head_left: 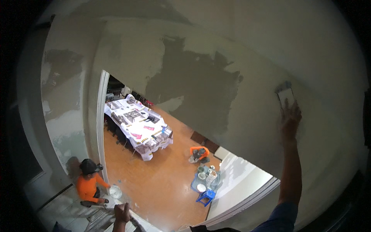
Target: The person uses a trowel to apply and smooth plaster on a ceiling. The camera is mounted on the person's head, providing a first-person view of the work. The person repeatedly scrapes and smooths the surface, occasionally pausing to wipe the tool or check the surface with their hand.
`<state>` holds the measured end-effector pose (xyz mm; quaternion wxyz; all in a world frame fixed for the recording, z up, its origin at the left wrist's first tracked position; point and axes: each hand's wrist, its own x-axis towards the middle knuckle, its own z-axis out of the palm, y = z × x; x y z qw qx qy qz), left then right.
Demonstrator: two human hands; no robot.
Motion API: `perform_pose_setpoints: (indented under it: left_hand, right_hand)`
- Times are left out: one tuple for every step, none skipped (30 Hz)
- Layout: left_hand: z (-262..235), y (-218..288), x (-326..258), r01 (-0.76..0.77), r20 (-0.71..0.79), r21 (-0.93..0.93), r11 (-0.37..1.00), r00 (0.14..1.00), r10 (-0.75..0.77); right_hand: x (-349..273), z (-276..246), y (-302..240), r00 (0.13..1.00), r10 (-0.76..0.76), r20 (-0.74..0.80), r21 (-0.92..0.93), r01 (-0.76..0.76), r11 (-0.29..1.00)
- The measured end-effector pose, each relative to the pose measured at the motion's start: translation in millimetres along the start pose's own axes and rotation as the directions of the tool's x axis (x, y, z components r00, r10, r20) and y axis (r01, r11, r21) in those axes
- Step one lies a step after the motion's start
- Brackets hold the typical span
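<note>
High on the right, my right arm is stretched up along the wall (255, 112). My right hand (290, 119) is closed on a wide, pale putty knife (286, 95), its far edge against the wall with grey filler around it. A large dark damp-looking patch of filler (193, 83) lies to the left on the same wall. Low in the view, my left hand (122, 213) is closed, near the top of a ladder (101, 217). What its fingers hold, if anything, I cannot make out.
Below the wall is an opening with a white frame (101, 116). Through it show a sheet-covered table (145, 129), a crouching person (199, 153), several tubs and a blue stool (206, 197). At lower left, a person in orange (88, 187) is beside a white bucket (115, 191).
</note>
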<state>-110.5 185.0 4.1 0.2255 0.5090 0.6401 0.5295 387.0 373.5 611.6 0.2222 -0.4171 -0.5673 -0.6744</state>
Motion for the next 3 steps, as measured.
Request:
perform_pose_setpoints:
  left_hand:
    - [2.2, -6.6, 1.3, -0.050, 0.030, 0.067, 0.997, 0.998, 0.048]
    - [11.2, -25.0, 6.4, 0.044, 0.070, 0.043, 0.998, 0.996, -0.047]
    - [15.0, -19.7, 9.8, -0.030, 0.015, 0.035, 0.999, 0.999, 0.030]
  right_hand:
    - [-10.8, 12.6, -19.0, 0.999, -0.051, 0.011, 0.155, 0.049, 0.987]
    - [-9.5, 30.0, -35.9, 0.996, -0.094, 0.007, 0.283, 0.088, 0.955]
    - [-5.4, 31.4, -26.9, 0.996, -0.093, -0.002, 0.272, 0.090, 0.958]
